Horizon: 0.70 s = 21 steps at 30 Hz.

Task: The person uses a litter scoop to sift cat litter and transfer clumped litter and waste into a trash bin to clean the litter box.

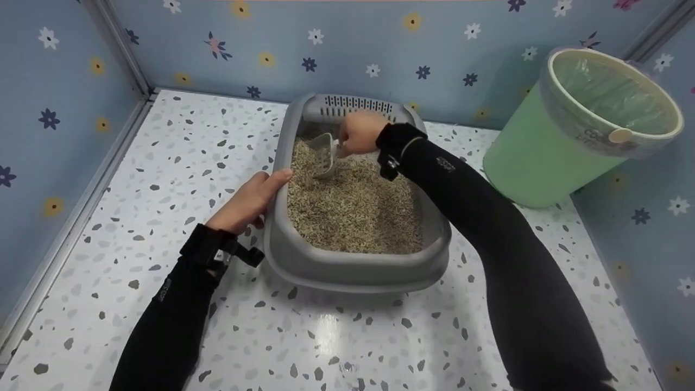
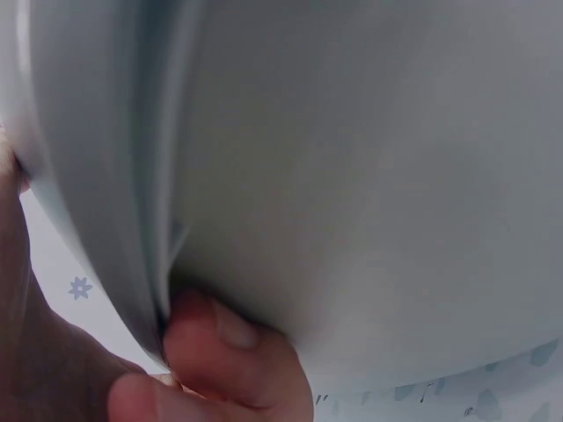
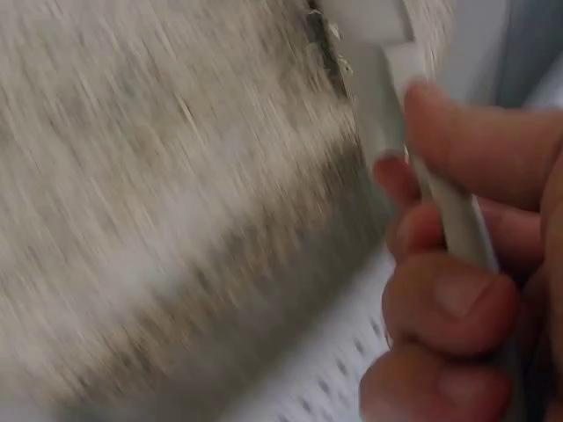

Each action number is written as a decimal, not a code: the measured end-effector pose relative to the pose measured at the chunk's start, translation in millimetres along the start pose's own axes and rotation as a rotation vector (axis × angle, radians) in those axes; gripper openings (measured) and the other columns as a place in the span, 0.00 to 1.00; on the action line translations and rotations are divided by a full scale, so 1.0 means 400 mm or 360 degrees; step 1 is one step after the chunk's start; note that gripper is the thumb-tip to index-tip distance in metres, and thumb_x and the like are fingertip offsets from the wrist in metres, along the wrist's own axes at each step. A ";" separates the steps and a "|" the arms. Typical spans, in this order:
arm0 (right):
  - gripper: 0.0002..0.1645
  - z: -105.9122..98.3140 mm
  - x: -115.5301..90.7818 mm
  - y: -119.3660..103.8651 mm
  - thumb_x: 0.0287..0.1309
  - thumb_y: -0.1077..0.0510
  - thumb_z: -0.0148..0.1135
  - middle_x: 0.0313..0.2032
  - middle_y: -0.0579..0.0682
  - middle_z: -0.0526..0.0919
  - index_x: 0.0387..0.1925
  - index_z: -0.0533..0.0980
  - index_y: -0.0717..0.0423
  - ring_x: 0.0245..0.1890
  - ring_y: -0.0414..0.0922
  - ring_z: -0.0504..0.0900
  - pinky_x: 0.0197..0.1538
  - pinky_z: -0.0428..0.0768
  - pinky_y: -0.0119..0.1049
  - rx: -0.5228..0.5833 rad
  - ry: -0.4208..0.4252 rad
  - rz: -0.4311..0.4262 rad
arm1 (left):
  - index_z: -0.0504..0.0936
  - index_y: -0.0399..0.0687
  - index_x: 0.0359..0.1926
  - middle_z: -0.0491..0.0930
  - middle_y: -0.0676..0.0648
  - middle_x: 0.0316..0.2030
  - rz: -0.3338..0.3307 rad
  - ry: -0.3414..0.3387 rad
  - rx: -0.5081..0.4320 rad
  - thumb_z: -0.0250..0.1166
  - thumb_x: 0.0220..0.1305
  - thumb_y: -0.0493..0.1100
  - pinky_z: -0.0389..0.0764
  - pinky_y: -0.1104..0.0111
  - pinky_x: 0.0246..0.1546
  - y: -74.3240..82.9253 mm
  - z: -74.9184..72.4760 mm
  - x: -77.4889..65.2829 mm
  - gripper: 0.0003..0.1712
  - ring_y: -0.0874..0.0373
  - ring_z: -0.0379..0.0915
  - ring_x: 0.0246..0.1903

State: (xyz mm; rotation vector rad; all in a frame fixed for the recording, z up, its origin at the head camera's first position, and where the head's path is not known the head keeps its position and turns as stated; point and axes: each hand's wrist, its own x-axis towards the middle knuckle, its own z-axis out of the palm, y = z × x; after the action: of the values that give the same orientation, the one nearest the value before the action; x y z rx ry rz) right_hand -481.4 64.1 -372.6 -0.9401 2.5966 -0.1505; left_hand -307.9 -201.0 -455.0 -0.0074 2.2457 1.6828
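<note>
A grey litter box [image 1: 353, 269] stands on the speckled floor, holding tan pellet litter [image 1: 358, 206]. Inside its far left part, my right hand [image 1: 362, 133] grips the handle [image 3: 462, 224] of a pale litter scoop [image 1: 326, 157]. The scoop's head is tipped on its side against the litter. On the box's left side, my left hand [image 1: 252, 198] grips the rim, thumb on top. From below, in the left wrist view, curled fingers [image 2: 233, 352] hook under that rim. The litter is motion-blurred in the right wrist view.
A green waste bin [image 1: 543, 141] with a clear liner stands to the right of the box, near the corner. Flowered blue walls [image 1: 347, 49] enclose the back and both sides. The box's back wall has slots [image 1: 355, 103].
</note>
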 end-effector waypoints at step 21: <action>0.27 0.031 -0.109 0.087 0.74 0.46 0.76 0.19 0.38 0.67 0.20 0.73 0.46 0.20 0.36 0.63 0.28 0.64 0.30 0.0784 0.0031 0.0005 | 0.77 0.35 0.46 0.80 0.44 0.27 0.0064 -0.0104 -0.0044 0.51 0.81 0.78 0.71 0.63 0.15 0.001 0.004 0.007 0.45 0.54 0.76 0.20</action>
State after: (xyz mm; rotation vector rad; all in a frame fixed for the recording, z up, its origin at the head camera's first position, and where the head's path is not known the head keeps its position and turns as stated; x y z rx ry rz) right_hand -466.5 118.9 -378.2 -0.7509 2.4015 -0.7601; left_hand -310.1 -198.9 -455.6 0.0853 2.1887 1.7097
